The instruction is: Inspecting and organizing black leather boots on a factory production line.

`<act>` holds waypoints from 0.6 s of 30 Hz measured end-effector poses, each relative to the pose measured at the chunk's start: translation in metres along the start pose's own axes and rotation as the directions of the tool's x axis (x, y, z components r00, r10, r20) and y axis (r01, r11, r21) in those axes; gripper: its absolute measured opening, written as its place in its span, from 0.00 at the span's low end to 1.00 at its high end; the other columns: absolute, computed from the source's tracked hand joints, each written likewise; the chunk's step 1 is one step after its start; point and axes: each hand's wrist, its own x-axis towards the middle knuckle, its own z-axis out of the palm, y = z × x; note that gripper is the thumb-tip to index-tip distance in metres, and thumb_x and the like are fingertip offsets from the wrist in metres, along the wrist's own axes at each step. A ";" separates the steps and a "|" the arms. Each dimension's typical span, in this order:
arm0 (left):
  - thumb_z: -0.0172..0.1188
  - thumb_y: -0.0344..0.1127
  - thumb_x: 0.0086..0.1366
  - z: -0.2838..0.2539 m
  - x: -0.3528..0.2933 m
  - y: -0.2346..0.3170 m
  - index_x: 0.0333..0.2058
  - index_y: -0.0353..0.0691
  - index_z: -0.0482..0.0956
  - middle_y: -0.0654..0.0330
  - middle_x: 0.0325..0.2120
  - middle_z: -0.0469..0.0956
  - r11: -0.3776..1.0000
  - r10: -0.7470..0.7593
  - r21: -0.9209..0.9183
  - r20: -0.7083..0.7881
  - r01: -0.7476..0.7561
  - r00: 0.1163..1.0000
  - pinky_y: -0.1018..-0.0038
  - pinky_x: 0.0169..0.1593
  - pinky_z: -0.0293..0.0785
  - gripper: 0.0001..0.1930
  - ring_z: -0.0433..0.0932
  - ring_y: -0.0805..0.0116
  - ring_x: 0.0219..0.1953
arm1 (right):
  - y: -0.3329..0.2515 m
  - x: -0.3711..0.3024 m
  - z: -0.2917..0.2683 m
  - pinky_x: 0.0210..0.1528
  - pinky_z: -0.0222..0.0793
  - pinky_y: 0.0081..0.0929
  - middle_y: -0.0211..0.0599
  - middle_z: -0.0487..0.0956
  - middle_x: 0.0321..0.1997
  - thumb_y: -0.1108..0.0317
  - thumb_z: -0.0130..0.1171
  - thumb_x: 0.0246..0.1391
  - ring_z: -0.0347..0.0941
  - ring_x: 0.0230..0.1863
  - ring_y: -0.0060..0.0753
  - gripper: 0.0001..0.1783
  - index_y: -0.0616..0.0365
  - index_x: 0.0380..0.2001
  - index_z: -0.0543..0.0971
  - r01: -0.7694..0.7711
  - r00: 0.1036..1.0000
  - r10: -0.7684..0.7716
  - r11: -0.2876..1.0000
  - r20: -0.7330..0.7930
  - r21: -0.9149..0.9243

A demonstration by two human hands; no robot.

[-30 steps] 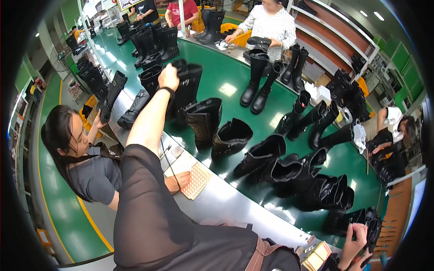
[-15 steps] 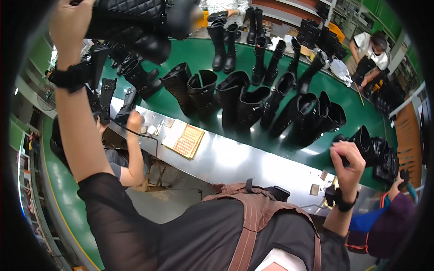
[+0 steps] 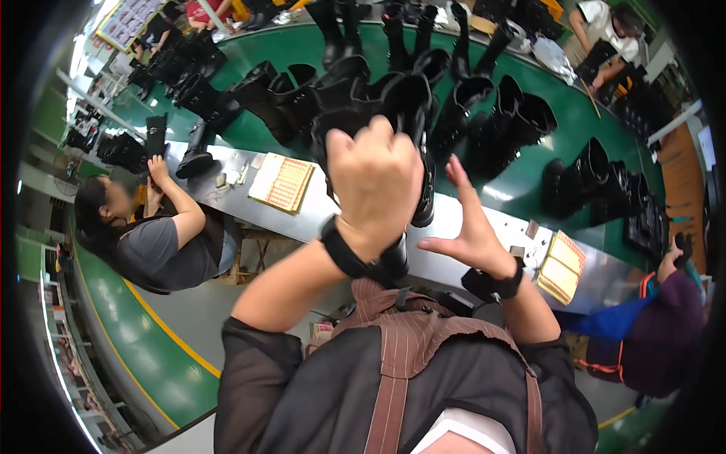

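Note:
In front of my chest, my left hand (image 3: 374,189) is closed around a pair of black boots (image 3: 425,198), its back turned up so the fingers' grip is partly hidden. The boots hang over the bench's metal edge, one foot low beneath my wrist. Just right of them, my right hand (image 3: 478,231) is open, thumb and fingers spread, apart from the boots and holding nothing. Behind the held pair, several tall black boots (image 3: 495,125) stand upright on the green work surface (image 3: 522,185).
A patterned paper pad (image 3: 283,183) lies on the metal edge (image 3: 234,200) at left, another paper pad (image 3: 561,266) at right. A co-worker (image 3: 162,242) handles a boot at left. Another person (image 3: 643,340) is at right, and one (image 3: 609,38) works across the bench.
My left hand has come down from the upper left to the middle with the black boots. My right hand has moved left toward them and spread its fingers. The view has shifted.

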 end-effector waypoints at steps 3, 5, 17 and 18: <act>0.68 0.43 0.51 0.032 -0.064 0.022 0.21 0.41 0.78 0.61 0.24 0.72 0.962 0.054 -0.271 0.263 0.020 0.963 0.66 0.38 0.59 0.13 0.71 0.63 0.29 | 0.033 -0.032 0.040 0.62 0.62 0.39 0.57 0.61 0.64 0.56 0.79 0.29 0.60 0.63 0.56 0.71 0.62 0.69 0.42 -0.142 0.989 0.139 0.988 -0.047 -0.063; 0.67 0.45 0.52 0.038 -0.094 0.030 0.41 0.38 0.77 0.60 0.26 0.71 0.916 0.192 -0.400 0.338 -0.044 0.921 0.68 0.39 0.60 0.22 0.71 0.64 0.30 | 0.053 -0.050 0.051 0.53 0.70 0.39 0.57 0.69 0.58 0.61 0.78 0.29 0.69 0.56 0.55 0.69 0.58 0.70 0.42 -0.186 0.972 0.162 0.973 -0.168 -0.140; 0.59 0.25 0.51 -0.023 -0.115 0.005 0.47 0.39 0.75 0.55 0.37 0.77 0.794 0.456 -0.448 -0.008 -0.411 0.890 0.65 0.48 0.71 0.21 0.77 0.60 0.39 | 0.020 -0.042 0.029 0.44 0.72 0.33 0.46 0.60 0.62 0.60 0.76 0.32 0.70 0.45 0.43 0.46 0.53 0.58 0.67 -0.165 0.898 0.034 0.950 -0.440 -0.265; 0.59 0.23 0.50 -0.039 -0.119 -0.009 0.44 0.38 0.75 0.53 0.37 0.76 0.826 0.377 -0.412 -0.104 -0.385 0.920 0.65 0.50 0.71 0.19 0.77 0.58 0.39 | 0.018 -0.041 0.028 0.43 0.73 0.33 0.46 0.60 0.61 0.60 0.76 0.32 0.71 0.43 0.44 0.39 0.52 0.53 0.73 -0.189 0.919 0.031 0.909 -0.393 -0.371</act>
